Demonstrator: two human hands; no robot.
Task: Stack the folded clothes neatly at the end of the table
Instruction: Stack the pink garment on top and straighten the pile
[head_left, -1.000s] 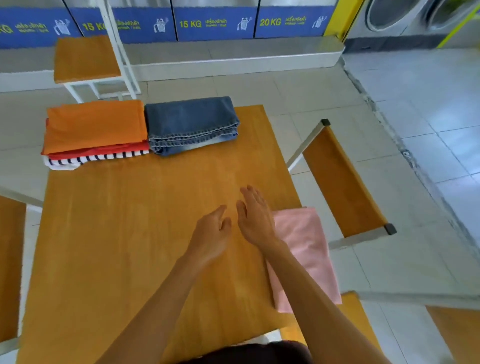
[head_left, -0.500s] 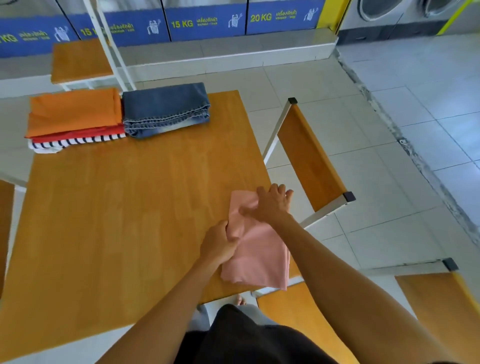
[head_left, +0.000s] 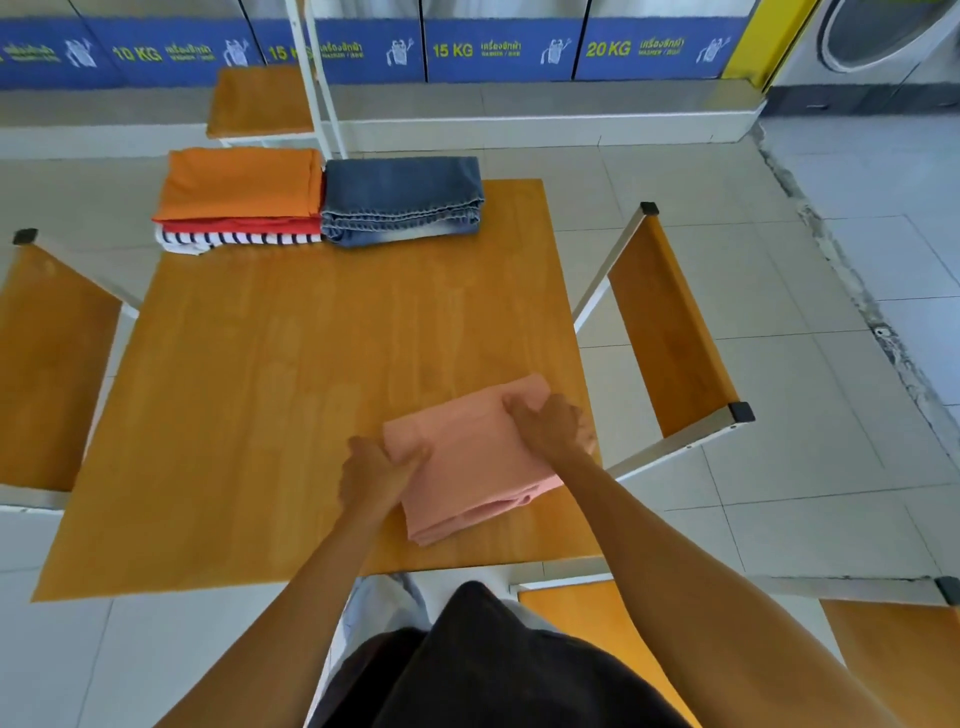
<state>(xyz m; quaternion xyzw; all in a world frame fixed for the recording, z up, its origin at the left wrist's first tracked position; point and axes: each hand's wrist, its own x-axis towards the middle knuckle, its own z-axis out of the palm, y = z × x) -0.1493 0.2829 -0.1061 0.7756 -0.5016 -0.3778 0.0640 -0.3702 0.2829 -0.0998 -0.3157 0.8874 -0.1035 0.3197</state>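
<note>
A folded pink cloth (head_left: 475, 460) lies near the front right of the wooden table (head_left: 291, 395). My left hand (head_left: 376, 470) grips its left edge and my right hand (head_left: 550, 423) grips its far right corner. At the far end of the table sits a stack with an orange garment (head_left: 241, 182) on top, a red one (head_left: 244, 226) under it and a striped one (head_left: 228, 240) at the bottom. Folded blue jeans (head_left: 400, 200) lie right beside that stack.
Wooden chairs stand at the table's right (head_left: 670, 332), left (head_left: 47, 358) and near right (head_left: 623, 623). Another chair (head_left: 260, 101) stands beyond the far end. Washing machines with blue panels (head_left: 498, 49) line the back wall. Tiled floor surrounds the table.
Both hands went from resting on the table to gripping the pink cloth at its two sides. The cloth has turned and moved in from the table's right edge.
</note>
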